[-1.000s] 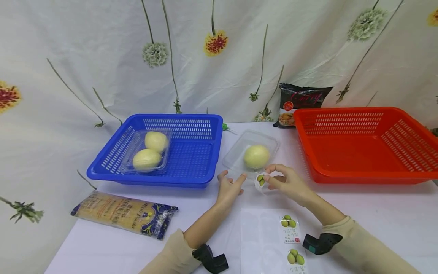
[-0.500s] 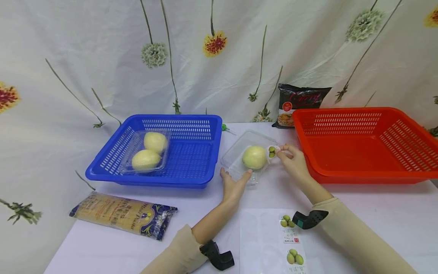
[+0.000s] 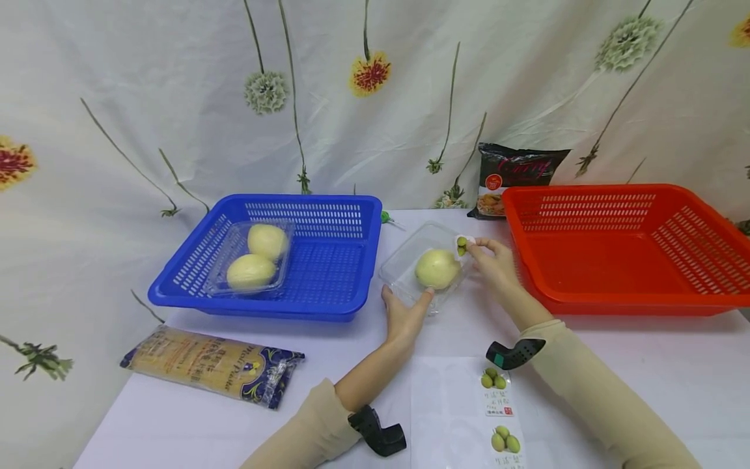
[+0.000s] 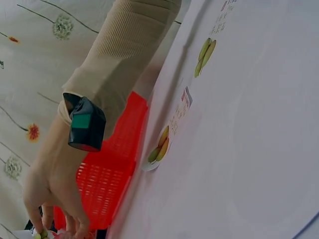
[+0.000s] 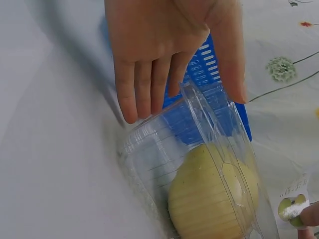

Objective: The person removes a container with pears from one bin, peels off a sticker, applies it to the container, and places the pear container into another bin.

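A clear plastic clamshell box point(image 3: 404, 264) with a pale yellow melon point(image 3: 437, 269) inside stands behind the hands; the right wrist view shows its ridged side and rim. My left hand point(image 3: 404, 319) is at the near left corner of this box. Its fingers point(image 5: 144, 84) are straight, their tips against the side, and the thumb reaches past the rim. With thumb and fingertips my right hand point(image 3: 495, 264) pinches a small sticker point(image 3: 461, 245) printed with green fruit, over the box's right side. Part of the box is hidden behind the melon and hands.
At the left stands a blue basket point(image 3: 334, 306) holding a similar box point(image 3: 217, 270) of two melons. A red basket point(image 3: 586, 260) is at the right, a black packet point(image 3: 521, 166) behind it. A pasta bag point(image 3: 205, 365) and a sticker sheet point(image 3: 445, 417) lie in front.
My right hand has carried the sticker from the box's front up and back along its right side. The left hand has moved slightly forward and right against the box.
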Demonstrator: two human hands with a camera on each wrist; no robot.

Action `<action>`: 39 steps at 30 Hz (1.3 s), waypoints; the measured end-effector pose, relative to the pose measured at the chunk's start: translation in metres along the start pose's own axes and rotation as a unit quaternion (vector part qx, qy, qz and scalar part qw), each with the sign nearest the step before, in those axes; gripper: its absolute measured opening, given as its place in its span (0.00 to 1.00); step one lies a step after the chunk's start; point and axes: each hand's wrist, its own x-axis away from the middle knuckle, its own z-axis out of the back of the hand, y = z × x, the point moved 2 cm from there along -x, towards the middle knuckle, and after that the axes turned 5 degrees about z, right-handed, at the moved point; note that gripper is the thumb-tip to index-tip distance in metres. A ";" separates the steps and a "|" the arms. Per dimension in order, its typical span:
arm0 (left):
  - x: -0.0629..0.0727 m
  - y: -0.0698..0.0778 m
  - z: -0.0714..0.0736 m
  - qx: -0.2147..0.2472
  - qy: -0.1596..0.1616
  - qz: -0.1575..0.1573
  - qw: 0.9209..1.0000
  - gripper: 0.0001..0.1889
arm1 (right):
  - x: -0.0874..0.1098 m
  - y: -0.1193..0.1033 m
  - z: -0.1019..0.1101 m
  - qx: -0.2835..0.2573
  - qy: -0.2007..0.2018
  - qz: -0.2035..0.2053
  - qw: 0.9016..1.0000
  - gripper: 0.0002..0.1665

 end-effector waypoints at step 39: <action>0.002 0.010 0.000 -0.161 0.024 -0.239 0.957 0.33 | 0.077 0.008 0.027 0.071 -0.057 0.096 0.991 0.13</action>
